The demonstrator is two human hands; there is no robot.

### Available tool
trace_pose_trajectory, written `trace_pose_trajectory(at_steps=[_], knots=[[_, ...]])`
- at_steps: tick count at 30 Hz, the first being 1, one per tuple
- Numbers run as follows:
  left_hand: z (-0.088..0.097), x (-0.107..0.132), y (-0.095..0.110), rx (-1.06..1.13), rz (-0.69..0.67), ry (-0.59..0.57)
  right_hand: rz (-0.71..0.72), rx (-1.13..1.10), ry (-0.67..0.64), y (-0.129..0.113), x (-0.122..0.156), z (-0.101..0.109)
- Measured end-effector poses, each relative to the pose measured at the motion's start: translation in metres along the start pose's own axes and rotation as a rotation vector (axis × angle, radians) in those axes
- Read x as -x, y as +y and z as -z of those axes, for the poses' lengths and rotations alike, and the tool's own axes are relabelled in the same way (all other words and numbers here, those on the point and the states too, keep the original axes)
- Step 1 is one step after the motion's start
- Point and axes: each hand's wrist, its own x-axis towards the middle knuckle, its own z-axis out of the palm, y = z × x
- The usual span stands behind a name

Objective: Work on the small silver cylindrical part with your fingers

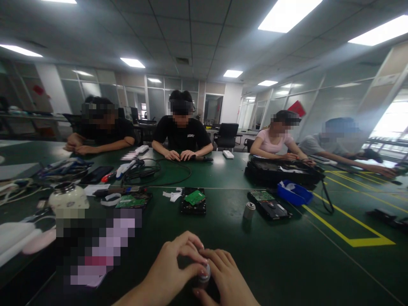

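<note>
Low in the middle of the view, my left hand [174,263] and my right hand [225,272] meet over a small dark cylindrical object [204,276] with a pale top. Fingers of both hands are curled and pinched around it, just above the dark green table [223,238]. Most of the object is hidden by my fingers.
A hard drive with a green circuit board [194,200], another drive [269,205], a small silver canister [249,211], a blue tray [295,193] and coiled black cables [153,172] lie ahead. Several people sit along the far side. Yellow tape lines [350,229] run at right.
</note>
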Motion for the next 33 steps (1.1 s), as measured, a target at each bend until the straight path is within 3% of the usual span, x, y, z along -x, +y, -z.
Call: trace_pose_trajectory(at_steps=[5, 11, 17, 25, 29, 33], knots=[[-0.004, 0.004, -0.001, -0.023, 0.017, -0.043, 0.02, 0.018, 0.032, 0.003, 0.0, -0.005], [0.008, 0.007, -0.001, -0.051, -0.069, -0.186, 0.009, 0.027, 0.013, 0.004, 0.001, -0.006], [0.01, 0.005, 0.003, -0.184, -0.078, -0.102, -0.005, -0.004, -0.022, 0.005, 0.001, -0.004], [0.0, 0.007, -0.003, -0.152, -0.078, -0.153, -0.012, -0.016, -0.028, 0.002, 0.0, -0.002], [-0.001, 0.006, -0.008, -0.115, -0.101, -0.099, -0.002, 0.012, -0.014, 0.005, -0.001, -0.007], [0.008, -0.007, -0.021, -0.074, -0.054, 0.08, -0.023, 0.052, -0.029, 0.009, -0.001, -0.01]])
